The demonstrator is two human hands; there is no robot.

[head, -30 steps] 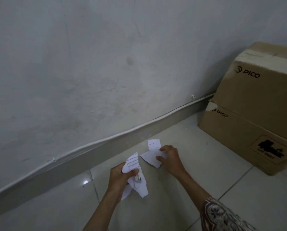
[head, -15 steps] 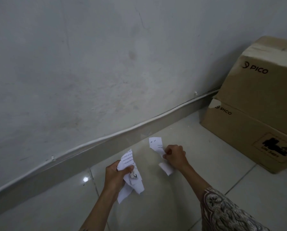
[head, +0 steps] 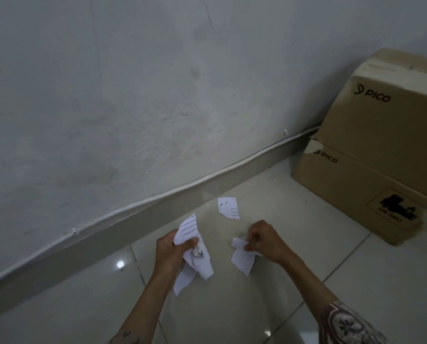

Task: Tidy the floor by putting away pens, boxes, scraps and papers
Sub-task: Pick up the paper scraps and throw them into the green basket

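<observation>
My left hand [head: 169,252] grips a bunch of torn white paper scraps [head: 195,247] with printed lines, held just above the tiled floor. My right hand [head: 263,240] pinches another torn white scrap [head: 242,260], which hangs down from its fingers. One more small printed scrap [head: 228,207] lies flat on the floor beyond both hands, near the skirting.
Two stacked brown cardboard boxes [head: 371,150] marked PICO stand at the right against the wall. A grey wall with a white cable [head: 142,203] along the skirting runs across the back. Glossy floor tiles [head: 356,276] spread around me.
My right hand has lifted a scrap off the floor and drawn it back toward me. The other small scrap stays on the floor. My left hand keeps its bunch.
</observation>
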